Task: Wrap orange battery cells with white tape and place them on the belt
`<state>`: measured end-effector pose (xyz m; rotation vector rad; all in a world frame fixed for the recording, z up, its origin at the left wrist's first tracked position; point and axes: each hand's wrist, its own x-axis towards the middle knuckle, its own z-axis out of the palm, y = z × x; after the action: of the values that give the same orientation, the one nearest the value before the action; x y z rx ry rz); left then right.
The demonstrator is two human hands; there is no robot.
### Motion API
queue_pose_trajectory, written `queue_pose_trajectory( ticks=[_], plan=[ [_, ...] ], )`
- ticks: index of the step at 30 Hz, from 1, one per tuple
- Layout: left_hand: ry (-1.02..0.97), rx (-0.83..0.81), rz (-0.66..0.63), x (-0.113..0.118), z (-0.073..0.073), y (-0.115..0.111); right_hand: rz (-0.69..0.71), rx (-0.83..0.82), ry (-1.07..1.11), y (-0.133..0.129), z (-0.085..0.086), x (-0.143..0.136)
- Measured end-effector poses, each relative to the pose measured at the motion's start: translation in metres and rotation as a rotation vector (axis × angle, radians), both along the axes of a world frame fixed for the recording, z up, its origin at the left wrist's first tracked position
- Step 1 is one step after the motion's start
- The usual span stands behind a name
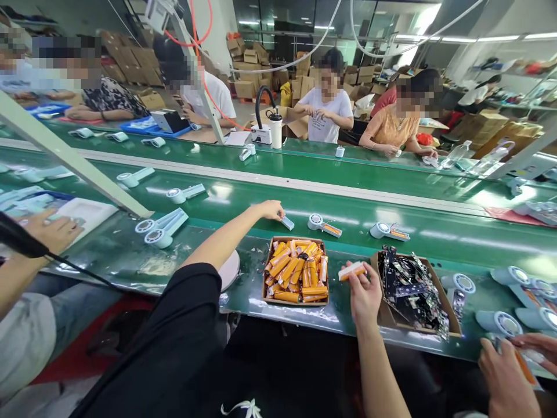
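- An open cardboard box point(293, 302) near the worktop's point(248, 290) near edge is heaped with orange cells point(289, 270), lying at many angles, several with white labels.
- Right of it, a second cardboard box point(389, 317) holds a tangle of dark circuit boards point(407, 288), some jutting over its right rim.
- The right hand point(365, 293) pinches one orange-and-white cell point(352, 271) between thumb and fingers, above the worktop between the two boxes.
- That cell's long axis runs left to right, its right end slightly higher in view and its left end free.
- The left hand point(270, 210) reaches past the battery box to the green belt point(243, 203), fingers bent down at a pale blue handle point(287, 222); whether they grip it or only touch it, I cannot tell.
- The handle points towards the near right, towards the worktop's far edge; its other end is hidden by the hand.
- The right fingers cover part of the held cell's right end.
- A pale disc point(230, 271) on the worktop is partly hidden behind the left arm.
- A co-worker's hands point(505, 371) are cut off at the right.
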<state>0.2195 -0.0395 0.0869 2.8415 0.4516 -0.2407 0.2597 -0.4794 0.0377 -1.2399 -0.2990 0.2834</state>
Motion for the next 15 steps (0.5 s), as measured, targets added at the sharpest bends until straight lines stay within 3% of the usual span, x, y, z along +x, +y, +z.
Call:
queue_pose_trajectory(
  ticks=[3,7,11,15],
  plan=[
    [0.034,-0.037,0.001,-0.001,0.005,0.001,0.112,-0.062,-0.213,0.061,0.037,0.024],
    [-0.010,-0.029,0.068,0.002,0.004,-0.006,0.405,-0.504,-0.635,0.168,0.071,0.055],
    [-0.032,-0.024,0.117,0.009,-0.003,-0.013,0.586,-0.806,-0.842,0.239,0.069,0.068],
    [-0.038,-0.050,0.147,0.014,-0.010,-0.015,0.683,-1.107,-1.032,0.255,0.054,0.066]
  ],
)
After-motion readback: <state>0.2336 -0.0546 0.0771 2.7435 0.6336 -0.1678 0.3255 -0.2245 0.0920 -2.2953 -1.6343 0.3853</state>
